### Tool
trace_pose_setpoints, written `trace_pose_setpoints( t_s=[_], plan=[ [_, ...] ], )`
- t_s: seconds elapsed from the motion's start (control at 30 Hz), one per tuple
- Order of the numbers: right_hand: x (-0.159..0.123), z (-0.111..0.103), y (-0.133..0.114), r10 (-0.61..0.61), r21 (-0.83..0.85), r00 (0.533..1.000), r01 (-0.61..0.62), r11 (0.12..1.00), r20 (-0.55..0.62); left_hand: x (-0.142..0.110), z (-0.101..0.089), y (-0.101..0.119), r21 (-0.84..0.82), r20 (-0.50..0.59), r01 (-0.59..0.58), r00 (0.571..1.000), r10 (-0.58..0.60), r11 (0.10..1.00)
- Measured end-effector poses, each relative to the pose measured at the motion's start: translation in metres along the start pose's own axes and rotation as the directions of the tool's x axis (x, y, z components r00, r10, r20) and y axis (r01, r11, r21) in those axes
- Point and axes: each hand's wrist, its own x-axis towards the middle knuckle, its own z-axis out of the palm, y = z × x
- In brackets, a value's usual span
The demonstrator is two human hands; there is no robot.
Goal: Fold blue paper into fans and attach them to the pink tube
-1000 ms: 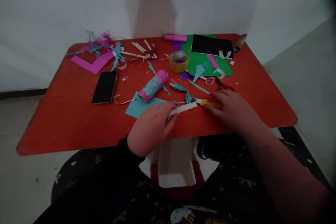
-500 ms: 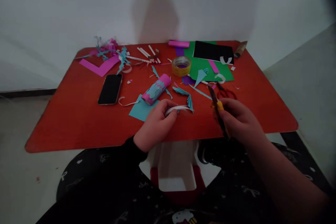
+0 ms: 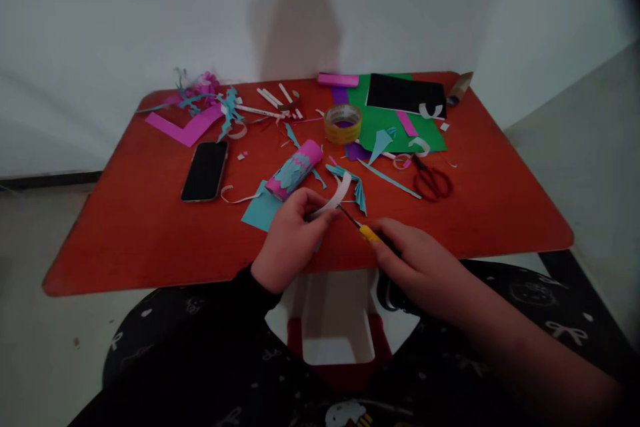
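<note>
Red table (image 3: 125, 227) w/ teal paper scraps (image 3: 356, 192). L hand (image 3: 293, 237) pinches white strip (image 3: 336, 195); R hand (image 3: 420, 260) grips yellow craft knife (image 3: 369, 233), hands just apart.

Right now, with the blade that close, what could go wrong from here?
The craft knife in the right hand points its blade at the fingers of the left hand, so a slip could cut them. The thin white paper strip curls and might buckle under the blade. The blade could also score the red table, since no cutting mat shows beneath.
</note>
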Motion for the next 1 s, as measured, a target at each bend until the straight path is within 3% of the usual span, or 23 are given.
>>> trace_pose_setpoints(
  t_s=[0.2,0.4,0.67,1.0],
  plan=[
    [0.0044,0.0011,-0.0009,0.006,-0.035,1.0,-0.006,0.999,0.013,-0.0006,-0.0019,0.0027,-0.006,0.07,-0.033,0.997,0.034,0.999],
    [0.0042,0.0008,0.0026,-0.007,-0.035,1.0,0.007,0.999,0.0,-0.0035,-0.0055,0.0069,0.14,0.108,-0.108,0.99,0.093,0.984],
    [0.0046,0.0003,0.0059,-0.034,-0.022,0.999,0.033,0.999,-0.037,-0.0057,-0.0046,0.0086,0.154,0.152,-0.189,0.974,0.166,0.97],
    [0.005,0.002,0.0006,-0.022,-0.048,1.0,0.022,0.999,-0.009,-0.0087,-0.0066,0.0074,0.306,0.125,-0.25,0.967,0.222,0.918]
  ],
)
